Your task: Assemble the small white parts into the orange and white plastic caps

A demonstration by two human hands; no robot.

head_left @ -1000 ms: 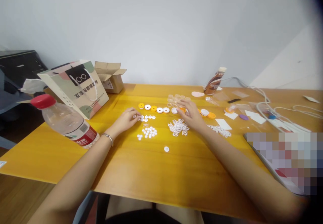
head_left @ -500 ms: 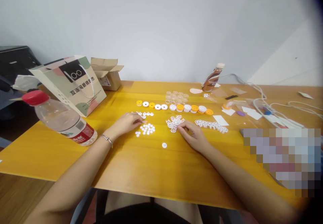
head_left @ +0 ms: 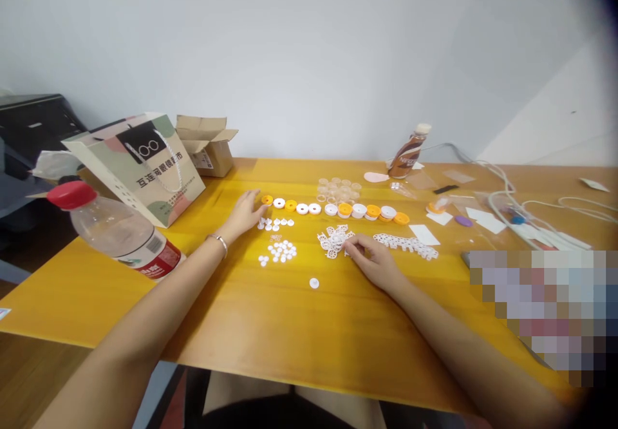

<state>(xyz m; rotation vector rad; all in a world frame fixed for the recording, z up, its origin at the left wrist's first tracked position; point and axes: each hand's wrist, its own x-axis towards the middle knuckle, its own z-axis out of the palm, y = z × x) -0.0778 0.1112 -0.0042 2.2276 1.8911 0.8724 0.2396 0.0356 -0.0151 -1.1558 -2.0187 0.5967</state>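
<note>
My left hand (head_left: 243, 215) reaches to the left end of a row of orange and white rings, its fingers apart beside the orange end ring (head_left: 267, 200). Below it stand small white pegged discs (head_left: 275, 224), a few clear bits (head_left: 275, 238) and a cluster of white caps (head_left: 282, 250). My right hand (head_left: 373, 258) rests at the right edge of a pile of white spoked pieces (head_left: 333, 241). Its thumb and fingers are pinched together; what lies between them is hidden. A single white disc (head_left: 314, 283) lies nearer to me, between my hands.
Clear rings (head_left: 338, 189) sit behind the row. White perforated strips (head_left: 405, 243) lie right of my right hand. A red-capped bottle (head_left: 120, 236), paper bag (head_left: 145, 165) and cardboard box (head_left: 212, 149) stand left. A brown bottle (head_left: 409, 152) and cables (head_left: 497, 190) are at right.
My left hand has moved away from the clear bits and caps, up and left to the orange end ring, and its fingers have spread. My right hand stays by the spoked pieces.
</note>
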